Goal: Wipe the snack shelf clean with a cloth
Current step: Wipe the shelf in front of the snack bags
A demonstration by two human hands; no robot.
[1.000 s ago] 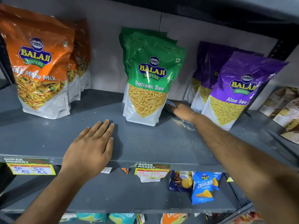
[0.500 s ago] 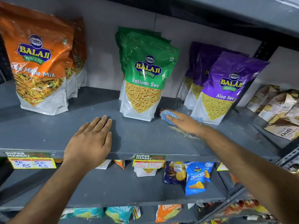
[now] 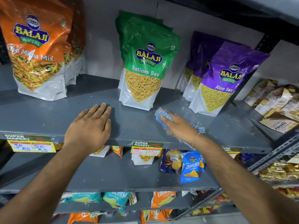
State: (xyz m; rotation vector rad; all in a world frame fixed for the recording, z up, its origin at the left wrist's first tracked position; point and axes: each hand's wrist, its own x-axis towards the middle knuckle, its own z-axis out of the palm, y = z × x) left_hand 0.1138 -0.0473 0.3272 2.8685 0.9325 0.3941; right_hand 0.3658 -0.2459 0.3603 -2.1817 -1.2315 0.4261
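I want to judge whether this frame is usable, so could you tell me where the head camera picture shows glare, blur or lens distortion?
In the head view, glare streaks the orange pouch and the purple pouch; the blue cloth under the right hand is motion-smeared, while the left hand is sharp; the wide lens bows the shelf edge and the rack upright at the right.

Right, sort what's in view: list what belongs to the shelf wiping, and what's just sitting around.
Part of the job:
- blue cloth, pressed under the right hand
- grey shelf, with crumbs by the cloth
- left hand, flat on the shelf

Just sitting there:
- orange pouch
- green pouch
- purple pouch
- price tags
- packets on the lower shelves
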